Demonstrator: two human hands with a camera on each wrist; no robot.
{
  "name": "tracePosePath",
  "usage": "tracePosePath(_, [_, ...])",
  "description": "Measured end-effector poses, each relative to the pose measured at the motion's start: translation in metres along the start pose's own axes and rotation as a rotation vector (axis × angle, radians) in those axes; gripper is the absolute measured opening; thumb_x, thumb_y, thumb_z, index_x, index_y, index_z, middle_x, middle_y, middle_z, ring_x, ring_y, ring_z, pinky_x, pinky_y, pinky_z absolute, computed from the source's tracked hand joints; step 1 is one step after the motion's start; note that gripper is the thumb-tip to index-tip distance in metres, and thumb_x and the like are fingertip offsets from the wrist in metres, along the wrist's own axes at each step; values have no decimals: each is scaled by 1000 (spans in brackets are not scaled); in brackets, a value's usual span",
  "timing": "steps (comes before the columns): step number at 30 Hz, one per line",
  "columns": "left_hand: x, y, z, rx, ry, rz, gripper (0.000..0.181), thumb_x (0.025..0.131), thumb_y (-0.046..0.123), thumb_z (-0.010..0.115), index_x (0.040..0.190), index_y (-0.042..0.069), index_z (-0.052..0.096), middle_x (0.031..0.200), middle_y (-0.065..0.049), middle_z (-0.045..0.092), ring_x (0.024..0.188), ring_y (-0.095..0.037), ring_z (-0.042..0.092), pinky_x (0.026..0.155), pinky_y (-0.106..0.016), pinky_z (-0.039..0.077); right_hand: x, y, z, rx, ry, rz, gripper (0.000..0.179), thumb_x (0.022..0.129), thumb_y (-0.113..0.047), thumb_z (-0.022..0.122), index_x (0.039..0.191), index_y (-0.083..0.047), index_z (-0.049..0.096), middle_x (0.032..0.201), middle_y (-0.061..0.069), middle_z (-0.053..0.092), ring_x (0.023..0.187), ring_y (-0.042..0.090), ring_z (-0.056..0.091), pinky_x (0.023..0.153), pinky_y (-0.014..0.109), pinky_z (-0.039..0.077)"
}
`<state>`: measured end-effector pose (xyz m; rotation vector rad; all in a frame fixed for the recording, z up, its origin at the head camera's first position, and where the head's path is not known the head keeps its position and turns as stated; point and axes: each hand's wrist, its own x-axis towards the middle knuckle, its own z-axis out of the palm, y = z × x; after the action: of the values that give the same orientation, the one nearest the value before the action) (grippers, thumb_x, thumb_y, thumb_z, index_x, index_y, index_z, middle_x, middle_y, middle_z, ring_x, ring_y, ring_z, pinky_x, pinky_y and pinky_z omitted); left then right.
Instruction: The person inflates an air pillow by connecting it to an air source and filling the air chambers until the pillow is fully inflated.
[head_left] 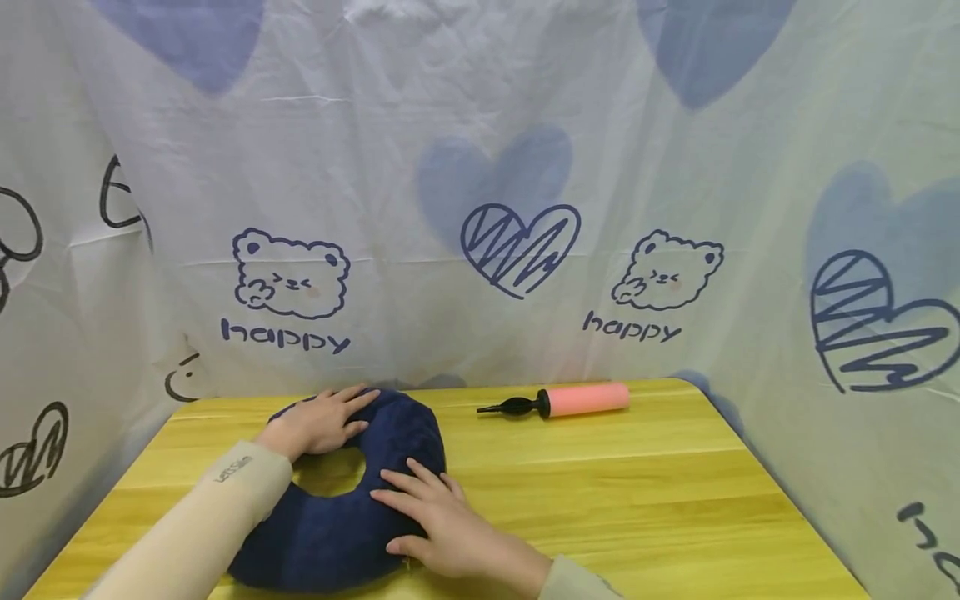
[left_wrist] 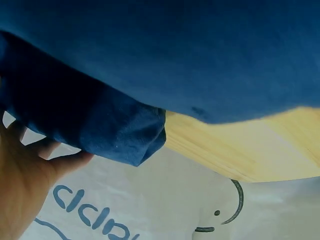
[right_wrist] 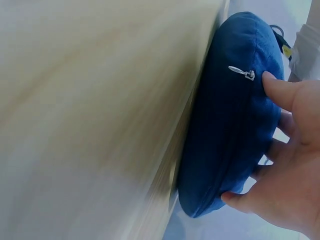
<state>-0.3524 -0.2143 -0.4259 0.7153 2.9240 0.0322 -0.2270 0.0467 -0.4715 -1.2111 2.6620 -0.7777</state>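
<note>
A navy-blue plush neck pillow (head_left: 318, 537) lies flat on the table's left half, its curve running round a central opening. My left hand (head_left: 322, 423) rests on the pillow's far-left part with fingers extended, and its forearm crosses over the pillow's left side. On the right side of the pillow, my right hand (head_left: 457, 529) lies with spread fingers touching the top and the thumb nearer the front edge. A silver zipper pull (right_wrist: 242, 73) shows on the pillow's side seam in the right wrist view. One blunt pillow end (left_wrist: 142, 137) appears in the left wrist view.
A hand pump (head_left: 588, 400) with a pink barrel and black nozzle lies at the back of the wooden table (head_left: 637, 500), right of the pillow. White curtains (head_left: 405, 100) printed with hearts and bears hang behind and along both sides.
</note>
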Motion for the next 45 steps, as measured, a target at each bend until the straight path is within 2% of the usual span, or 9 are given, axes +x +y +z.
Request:
tracePosePath(6, [-8,-7,-1,-21,31,25,59,107,36,57,161,16,41,162,-24,37,135,-56,48,107,-65,40,-6,9,-8,-8,22,35,60,104,-30,64,160,-32,42,169,-10,28,160,25,15,117,69,24])
tracePosePath(18, [-29,-21,-1,-52,36,42,56,107,32,59,159,16,44,158,-26,40,128,-50,56,105,-62,43,-16,37,-31,-35,58,58,57,101,-17,68,155,-25,51,166,-4,37,155,34,27,115,69,26])
tracePosePath(24, [-36,-21,2,-68,76,56,57,106,28,61,159,14,45,157,-29,40,125,-50,58,102,-62,45,-15,51,-41,-81,85,81,57,101,-12,68,155,-22,52,165,0,40,152,39,33,113,69,30])
tracePosePath(30, [-44,-15,4,-78,89,13,59,106,37,60,159,17,45,158,-27,41,120,-48,62,99,-62,47,-13,69,-51,-109,123,72,56,100,-7,68,153,-17,53,163,7,42,148,41,38,112,69,32])
tracePosePath(36, [-49,-5,12,-130,107,-43,61,105,46,59,158,19,47,158,-25,43,129,-50,56,101,-65,45,-13,85,-61,-173,192,45,54,97,-1,70,149,-9,57,158,15,47,143,43,45,112,64,36])
tracePosePath(42, [-55,10,19,-212,162,-64,64,104,47,61,157,13,48,151,-30,45,128,-51,56,100,-65,46,-11,97,-67,-208,249,88,53,98,1,68,148,-8,58,156,17,49,139,46,47,112,61,38])
tracePosePath(45, [-58,22,21,-240,200,-74,64,104,45,61,156,10,48,148,-32,45,121,-50,60,96,-63,49,-10,98,-67,-172,285,123,49,100,1,63,149,-7,57,154,18,51,139,44,49,112,59,38])
